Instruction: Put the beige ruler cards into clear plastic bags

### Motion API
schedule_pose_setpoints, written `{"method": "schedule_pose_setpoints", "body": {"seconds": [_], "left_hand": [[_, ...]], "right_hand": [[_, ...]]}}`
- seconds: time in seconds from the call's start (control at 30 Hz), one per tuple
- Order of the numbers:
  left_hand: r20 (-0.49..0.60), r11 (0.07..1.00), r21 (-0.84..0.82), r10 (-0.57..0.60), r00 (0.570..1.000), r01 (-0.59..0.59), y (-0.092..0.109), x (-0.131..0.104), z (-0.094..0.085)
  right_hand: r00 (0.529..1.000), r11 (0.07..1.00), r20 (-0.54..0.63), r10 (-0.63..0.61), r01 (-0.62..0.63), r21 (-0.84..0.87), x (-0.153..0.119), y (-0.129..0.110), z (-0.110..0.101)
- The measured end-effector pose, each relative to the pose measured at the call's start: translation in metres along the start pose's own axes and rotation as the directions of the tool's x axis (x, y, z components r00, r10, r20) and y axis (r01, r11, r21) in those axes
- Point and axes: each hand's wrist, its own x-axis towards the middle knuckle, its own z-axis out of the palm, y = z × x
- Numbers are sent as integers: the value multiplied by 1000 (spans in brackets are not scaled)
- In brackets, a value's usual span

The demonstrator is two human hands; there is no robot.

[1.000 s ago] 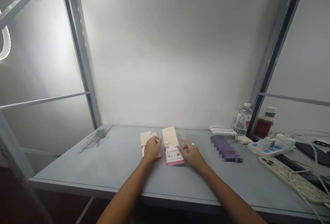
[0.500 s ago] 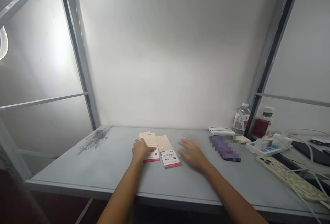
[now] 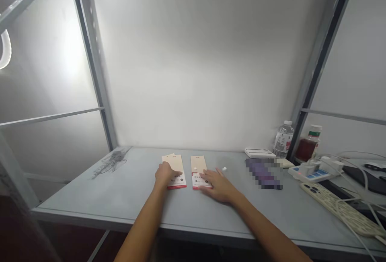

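Two long cream paper packets with a red strip and dark Chinese print lie apart on the grey tabletop. On the left packet (image 3: 177, 161) rests my left hand (image 3: 163, 174), thumb stretched across the print and fingers along its left side; another packet's corner shows from beneath. The right packet (image 3: 198, 161) lies nearly straight, with a small white piece (image 3: 195, 168) on it. My right hand (image 3: 220, 186) lies over that packet's lower right edge, fingers spread and touching it. A second small white bit (image 3: 224, 169) sits on the table just beyond this hand.
At the right stand a water bottle (image 3: 282, 139) and a jar of dark red content (image 3: 307, 145). Before them are a white box (image 3: 259, 153), a blurred purple item (image 3: 263, 173), a power strip (image 3: 313, 171) with cables and a patterned phone case (image 3: 340, 207). Black scribbles (image 3: 113, 161) mark the left side.
My right hand has moved left onto the right packet, which now lies straighter and farther from the left one. The white bit on the table has come into view. My left hand has stayed put.
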Motion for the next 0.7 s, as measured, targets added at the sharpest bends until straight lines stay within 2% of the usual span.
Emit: {"method": "schedule_pose_setpoints", "body": {"seconds": [0.07,0.1,0.17,0.27,0.33,0.43,0.53,0.7], "left_hand": [[-1,1000,-20,-9,1000,9,-1,1,0],[-7,999,-33,-14,1000,14,-1,1,0],[-30,997,-78,-13,999,11,-3,2,0],[-69,985,-164,45,997,-56,-3,5,-1],[-84,965,-235,104,991,-121,-2,6,-1],[-88,891,-409,178,980,-199,0,8,0],[-52,779,-591,221,974,-209,2,8,2],[-1,705,-684,255,967,-186,3,8,5]], "right_hand": [[987,994,-115,109,-108,17,2,8,-6],[963,980,-184,197,-196,24,2,14,-9],[873,916,-297,386,-401,10,2,31,-16],[696,723,-344,630,-688,-66,-1,55,-24],[657,678,-337,675,-732,-69,-5,66,-27],[625,643,-278,729,-765,-33,-7,72,-28],[611,628,-226,759,-778,4,-7,74,-28],[624,652,-275,732,-758,17,-6,80,-26]]}}
